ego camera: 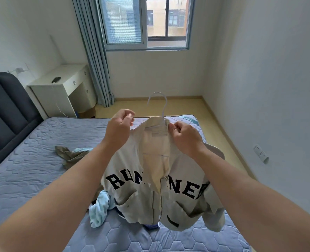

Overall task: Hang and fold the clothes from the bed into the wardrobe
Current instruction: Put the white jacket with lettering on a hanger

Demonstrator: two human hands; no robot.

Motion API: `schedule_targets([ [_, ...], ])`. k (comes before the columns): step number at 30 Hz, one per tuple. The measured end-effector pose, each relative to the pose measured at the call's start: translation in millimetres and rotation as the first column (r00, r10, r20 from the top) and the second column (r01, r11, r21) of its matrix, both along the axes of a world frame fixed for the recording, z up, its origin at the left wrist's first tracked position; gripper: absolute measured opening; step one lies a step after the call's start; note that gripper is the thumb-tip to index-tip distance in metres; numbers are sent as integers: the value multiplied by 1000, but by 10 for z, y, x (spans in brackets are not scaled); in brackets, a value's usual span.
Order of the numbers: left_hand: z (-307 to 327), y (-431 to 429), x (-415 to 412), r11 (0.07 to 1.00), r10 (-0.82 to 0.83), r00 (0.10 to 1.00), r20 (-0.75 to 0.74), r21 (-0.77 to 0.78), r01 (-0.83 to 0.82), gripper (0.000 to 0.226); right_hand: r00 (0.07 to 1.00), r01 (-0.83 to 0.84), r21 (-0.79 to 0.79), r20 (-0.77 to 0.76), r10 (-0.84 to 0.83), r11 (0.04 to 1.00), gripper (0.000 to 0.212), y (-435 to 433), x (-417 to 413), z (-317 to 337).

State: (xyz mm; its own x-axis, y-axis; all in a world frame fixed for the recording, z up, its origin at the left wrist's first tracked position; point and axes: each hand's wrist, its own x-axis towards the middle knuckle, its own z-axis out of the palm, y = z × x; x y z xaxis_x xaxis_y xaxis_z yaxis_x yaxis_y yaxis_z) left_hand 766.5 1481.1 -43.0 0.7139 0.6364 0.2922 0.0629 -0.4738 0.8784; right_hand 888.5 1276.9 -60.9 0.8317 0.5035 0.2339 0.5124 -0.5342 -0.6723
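A: Step in hand?
B: Seating the jacket (150, 193) on the hanger (164, 110). It is held up over the bed (32, 170), hook pointing up, zip part open.

A: Hands?
B: The right hand (185, 137) has its fingers curled and pinches the collar right beside the hanger's neck. The left hand (120, 122) is curled too, at the collar's left edge. That looks like a pinch, but the contact is blurred.

A: How to do it well?
B: My read is to get both shoulders square on the hanger's arms, with the collar centred on the neck. The jacket's right side looks bunched and its sleeve droops behind. Smooth each shoulder outward evenly and keep one hand near the neck so the hanger doesn't tip. Maybe run the zip higher so the front holds. Then carry it by the hook.

A: Risks?
B: A one-sided tug could slide a shoulder off. The hem hangs low over the blue cloth (99, 210), and I can't tell if they touch. Lift it clear before moving.

A: What else is there?
B: An olive garment (67, 153) lies on the bed, further back. The wardrobe is not in view.
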Motion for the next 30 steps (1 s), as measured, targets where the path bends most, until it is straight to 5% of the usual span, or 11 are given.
schedule_targets([
  [3, -181, 234, -133, 979, 60, 953, -297, 206, 2, 39, 999, 38, -11, -22, -38, 999, 42, -26, 22, -4],
  [7, -457, 437, -231, 936, 154, 785, -601, 344, 80, 47, 996, 92, 30, -11, -92, 995, 45, -39, 41, 0],
  [12, -582, 553, -268, 954, 149, 870, -470, 298, -2, 6, 983, 182, 78, 3, -182, 980, 46, -43, 84, 41],
  [22, -417, 318, -142, 869, 37, 964, -264, 484, 99, 12, 944, 328, 142, -24, -328, 934, 43, -346, 370, 177],
  [28, -318, 112, 174, 971, -218, 896, -386, 4, 238, 28, 908, 419, 179, -52, -417, 890, 44, -772, 552, 219],
  [30, -344, -9, 293, 964, -246, 889, -387, -2, 266, 37, 898, 438, 172, -41, -438, 882, 43, -914, 584, 234],
])
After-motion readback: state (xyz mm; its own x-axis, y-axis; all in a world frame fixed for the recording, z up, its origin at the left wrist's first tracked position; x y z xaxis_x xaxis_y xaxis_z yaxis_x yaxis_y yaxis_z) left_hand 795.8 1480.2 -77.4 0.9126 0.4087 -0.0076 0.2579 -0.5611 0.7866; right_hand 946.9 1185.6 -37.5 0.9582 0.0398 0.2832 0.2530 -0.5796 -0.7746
